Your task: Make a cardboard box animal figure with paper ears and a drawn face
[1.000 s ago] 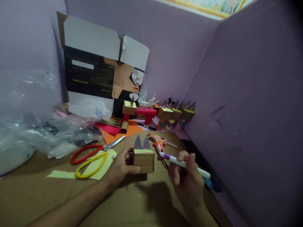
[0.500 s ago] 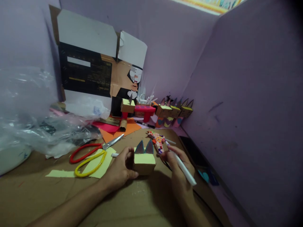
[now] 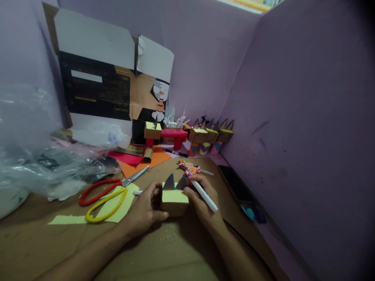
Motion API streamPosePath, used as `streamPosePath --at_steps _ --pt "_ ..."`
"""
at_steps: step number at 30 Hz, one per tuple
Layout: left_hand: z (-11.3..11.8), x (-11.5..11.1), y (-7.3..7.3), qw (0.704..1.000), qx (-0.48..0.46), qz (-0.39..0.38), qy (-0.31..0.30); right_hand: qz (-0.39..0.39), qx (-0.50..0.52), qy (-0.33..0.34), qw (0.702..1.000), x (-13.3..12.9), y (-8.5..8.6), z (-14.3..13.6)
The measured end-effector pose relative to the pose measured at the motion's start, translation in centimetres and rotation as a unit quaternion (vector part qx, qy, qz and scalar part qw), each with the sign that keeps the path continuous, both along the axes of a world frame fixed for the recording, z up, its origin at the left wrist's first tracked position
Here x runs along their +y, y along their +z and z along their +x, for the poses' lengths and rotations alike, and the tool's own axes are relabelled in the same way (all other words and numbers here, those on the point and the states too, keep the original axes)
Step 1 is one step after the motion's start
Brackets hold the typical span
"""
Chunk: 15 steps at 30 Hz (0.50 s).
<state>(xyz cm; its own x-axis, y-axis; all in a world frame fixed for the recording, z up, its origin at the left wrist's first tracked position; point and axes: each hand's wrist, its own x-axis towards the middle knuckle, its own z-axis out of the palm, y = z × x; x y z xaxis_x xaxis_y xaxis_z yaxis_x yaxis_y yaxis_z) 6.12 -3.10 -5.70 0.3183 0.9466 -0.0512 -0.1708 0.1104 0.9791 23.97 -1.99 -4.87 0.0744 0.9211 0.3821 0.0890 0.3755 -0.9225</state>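
Observation:
My left hand [image 3: 145, 212] grips a small cardboard box [image 3: 174, 201] with a pale yellow top and two dark pointed ears, pressed on the brown cardboard work surface [image 3: 164, 249]. My right hand [image 3: 202, 205] holds a white marker [image 3: 202, 191] like a pen. Its tip touches the right ear of the box.
Red and yellow scissors [image 3: 108, 191] lie on yellow paper [image 3: 117, 205] to the left. Crumpled clear plastic [image 3: 43, 156] fills the far left. Several finished eared boxes [image 3: 211, 134] line the purple wall behind. A flattened carton [image 3: 99, 86] leans at the back. A dark phone [image 3: 234, 181] lies at right.
My right hand swung the marker in from the right and brought its tip to the box's ear. The box was tilted so its yellow top faces up.

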Motion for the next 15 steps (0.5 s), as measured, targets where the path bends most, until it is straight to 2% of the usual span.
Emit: streamPosePath --at_steps 10,15 --pt "0.18 -0.27 -0.26 1.0 0.028 0.011 0.007 -0.033 -0.026 -0.002 0.999 0.28 -0.13 0.31" --pt "0.09 0.04 -0.09 0.999 0.028 0.014 0.02 -0.005 -0.014 0.001 1.0 0.0 -0.23 0.27"
